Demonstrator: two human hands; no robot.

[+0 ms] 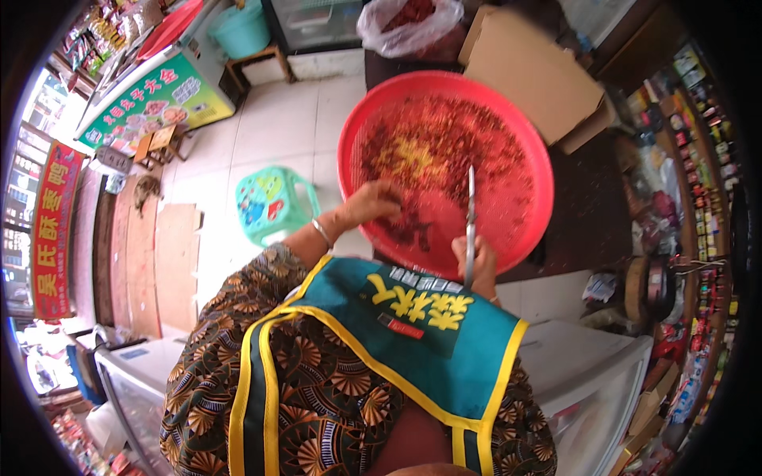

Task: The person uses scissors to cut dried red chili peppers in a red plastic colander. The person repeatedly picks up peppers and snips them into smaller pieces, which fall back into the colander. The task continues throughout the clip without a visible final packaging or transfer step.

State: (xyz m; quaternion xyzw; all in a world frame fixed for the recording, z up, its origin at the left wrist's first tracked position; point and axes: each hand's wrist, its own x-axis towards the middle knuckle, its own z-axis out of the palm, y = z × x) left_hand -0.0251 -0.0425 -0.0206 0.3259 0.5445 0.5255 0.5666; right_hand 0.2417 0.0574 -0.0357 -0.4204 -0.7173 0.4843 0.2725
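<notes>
A large red plastic sieve basket (539,208) lies before me, spread with cut dried red chilies (476,128) and a patch of yellow seeds (417,159). My right hand (478,260), at the near rim, grips a pair of metal scissors (471,208). Their blades point away from me over the basket and are seen almost edge-on. Over the left near side is my left hand (375,203), its fingers curled. Whether it holds anything is hidden. Darker, longer chili pieces (417,233) lie just beyond its fingertips, towards me.
The basket rests on a dark table (586,202). Behind it are a cardboard box (533,68) and a clear plastic bag (411,33) of red chilies. A green plastic stool (274,202) stands left, a cat (146,190) farther off. Stocked shelves (693,178) line the right.
</notes>
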